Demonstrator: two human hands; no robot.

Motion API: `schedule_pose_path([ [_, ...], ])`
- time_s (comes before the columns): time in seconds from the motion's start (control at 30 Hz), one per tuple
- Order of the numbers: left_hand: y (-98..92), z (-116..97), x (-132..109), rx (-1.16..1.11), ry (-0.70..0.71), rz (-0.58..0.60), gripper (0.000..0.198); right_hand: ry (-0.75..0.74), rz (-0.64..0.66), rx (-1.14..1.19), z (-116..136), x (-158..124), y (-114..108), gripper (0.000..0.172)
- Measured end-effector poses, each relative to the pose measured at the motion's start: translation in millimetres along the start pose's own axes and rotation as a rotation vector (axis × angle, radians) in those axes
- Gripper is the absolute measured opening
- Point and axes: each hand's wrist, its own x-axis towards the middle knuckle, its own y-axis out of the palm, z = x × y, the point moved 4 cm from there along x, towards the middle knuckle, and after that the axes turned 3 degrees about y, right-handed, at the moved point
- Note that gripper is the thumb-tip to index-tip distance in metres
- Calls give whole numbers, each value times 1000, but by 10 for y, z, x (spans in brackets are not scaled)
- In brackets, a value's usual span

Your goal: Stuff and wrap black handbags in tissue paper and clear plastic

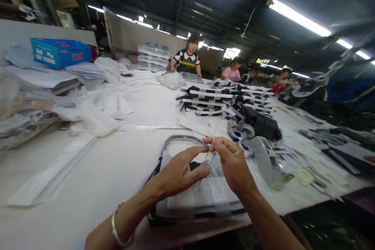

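Observation:
A black-and-white bag (202,199) lies on the white table right in front of me, partly covered with clear wrapping, its wrapped handle (178,137) arching away from me. Over the bag, my left hand (183,170) has its thumb and forefinger apart, with a thin strand between them. My right hand (231,160) is closed in a pinch near the left fingertips, on what looks like the same thin strand. Both hands hide part of the bag's middle.
Stacks of wrapped black-and-white bags (208,99) stand beyond, beside tape rolls (246,132) and a black bag (260,123). White sheets and a blue box (61,52) are at the left. Several people are at the far side, one in a green apron (187,62).

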Motion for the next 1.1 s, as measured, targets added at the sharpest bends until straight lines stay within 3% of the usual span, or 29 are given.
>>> schedule_pose_path([
  [0.13,192,38,50,-43,-62,16,34,28,-24,20,7,-52,90,27],
  [0.27,321,46,11,79,-45,44,34,17,-85,277,45,-40,100,21],
  [0.33,237,18,-28,67,10,35,34,67,-66,303,55,5,91,21],
  [0.43,-98,133,-112,31,56,-75,43,138,-5,124,54,144,73,29],
  [0.53,-525,606,-254,227,-143,-277,35,91,109,-320,20,374,131,31],
  [0.6,-699,1025,-375,524,-398,-247,33,14,224,-655,-68,552,260,25],
  [0.7,-753,1443,-500,625,-485,-190,26,37,452,-972,-386,792,556,16],
  [0.9,-507,1586,-535,641,-377,-82,21,463,798,-983,-1188,957,1102,12],
  [1.0,-432,1638,-547,631,-354,-82,33,535,883,-907,-1356,936,1235,14],
  [1.1,-420,1694,-545,565,-355,-101,48,591,937,-815,-1358,927,1266,13],
])
